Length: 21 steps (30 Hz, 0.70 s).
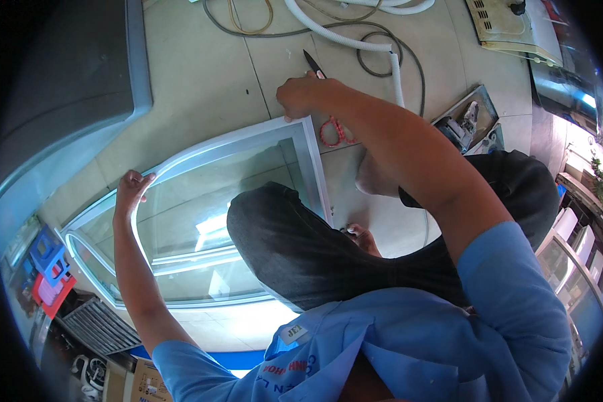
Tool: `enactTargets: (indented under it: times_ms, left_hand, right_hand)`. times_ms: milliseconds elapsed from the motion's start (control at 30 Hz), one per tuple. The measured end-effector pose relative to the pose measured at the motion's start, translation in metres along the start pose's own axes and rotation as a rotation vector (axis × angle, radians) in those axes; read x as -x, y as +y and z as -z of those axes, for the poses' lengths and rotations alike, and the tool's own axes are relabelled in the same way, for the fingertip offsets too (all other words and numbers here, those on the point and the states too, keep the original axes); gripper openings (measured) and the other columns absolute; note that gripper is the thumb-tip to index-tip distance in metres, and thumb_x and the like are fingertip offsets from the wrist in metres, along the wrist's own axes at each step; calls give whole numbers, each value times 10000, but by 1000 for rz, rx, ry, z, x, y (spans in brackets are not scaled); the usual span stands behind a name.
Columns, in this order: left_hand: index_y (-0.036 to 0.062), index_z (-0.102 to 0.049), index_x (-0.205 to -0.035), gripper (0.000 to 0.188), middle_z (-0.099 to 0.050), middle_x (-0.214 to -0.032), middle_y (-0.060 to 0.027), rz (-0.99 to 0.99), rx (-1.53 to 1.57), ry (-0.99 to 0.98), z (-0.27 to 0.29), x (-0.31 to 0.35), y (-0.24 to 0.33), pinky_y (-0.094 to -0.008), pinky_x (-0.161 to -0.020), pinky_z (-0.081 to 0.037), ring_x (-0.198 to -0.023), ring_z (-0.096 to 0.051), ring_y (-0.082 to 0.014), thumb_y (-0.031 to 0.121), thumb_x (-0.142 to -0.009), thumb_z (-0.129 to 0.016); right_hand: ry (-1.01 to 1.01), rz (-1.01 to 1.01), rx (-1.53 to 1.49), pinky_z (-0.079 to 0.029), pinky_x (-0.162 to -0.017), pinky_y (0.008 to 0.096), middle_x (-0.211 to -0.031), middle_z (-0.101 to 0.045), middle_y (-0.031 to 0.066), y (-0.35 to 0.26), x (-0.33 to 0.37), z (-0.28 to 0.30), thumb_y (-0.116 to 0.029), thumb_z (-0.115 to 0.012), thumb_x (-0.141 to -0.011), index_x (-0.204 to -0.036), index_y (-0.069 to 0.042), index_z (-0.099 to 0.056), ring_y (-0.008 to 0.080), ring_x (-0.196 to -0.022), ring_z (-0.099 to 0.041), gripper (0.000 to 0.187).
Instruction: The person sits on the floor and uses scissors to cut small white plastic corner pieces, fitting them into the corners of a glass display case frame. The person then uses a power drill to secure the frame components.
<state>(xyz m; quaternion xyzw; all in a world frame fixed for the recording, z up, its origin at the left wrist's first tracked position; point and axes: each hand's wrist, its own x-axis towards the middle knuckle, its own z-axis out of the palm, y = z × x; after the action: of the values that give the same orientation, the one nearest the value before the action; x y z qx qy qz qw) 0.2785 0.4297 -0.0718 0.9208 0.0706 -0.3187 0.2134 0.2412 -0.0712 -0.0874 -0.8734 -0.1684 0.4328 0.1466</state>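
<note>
My left hand pinched a flexible white strip beside the far edge of the framed glass panel. The panel's long axis ran left to right across the floor tiles, angling away rightward; my right hand, curled, was nearer its far-right corner, grip hidden.

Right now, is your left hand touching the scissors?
No, the left hand is at the framed glass panel, apart from the red-handled scissors.

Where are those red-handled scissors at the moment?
In the head view, the red-handled scissors lie on the tiled floor, just right of the white-framed glass panel's upper-right corner, partly hidden by the right forearm.
</note>
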Motion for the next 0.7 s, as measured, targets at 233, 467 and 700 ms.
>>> enactTargets:
  times_ms: [233, 467, 700]
  left_hand:
    - [42, -612, -1064, 464, -634, -1009, -198, -167, -604, 211, -5, 5, 61, -415, -830, -556, -932, -656, -308, 326, -771, -832]
    - [121, -620, -1287, 488, -632, -1246, -125, -983, 36, -67, -181, 47, 233, -431, -1048, -431, -1204, -558, -342, 221, -832, -765]
    - [150, -672, -1243, 510, -661, -1165, -97, -1183, 46, 115, -204, 33, 230, -410, -905, -504, -1001, -624, -270, 4, -760, -743]
  right_hand:
    - [-89, 1, -89, -356, -866, 589, -928, -697, 98, 12, 1, 3, -388, -740, -828, -958, -93, -704, 301, -1020, -636, 325]
    - [114, -15, -206, -373, -925, 612, -987, -705, 122, 19, 23, -10, -385, -722, -833, -991, -100, -710, 292, -1066, -640, 326]
    - [477, -346, -823, -509, -722, 357, -866, -703, 102, 18, 65, -91, -298, -724, -851, -971, -49, -699, 245, -792, -675, 278]
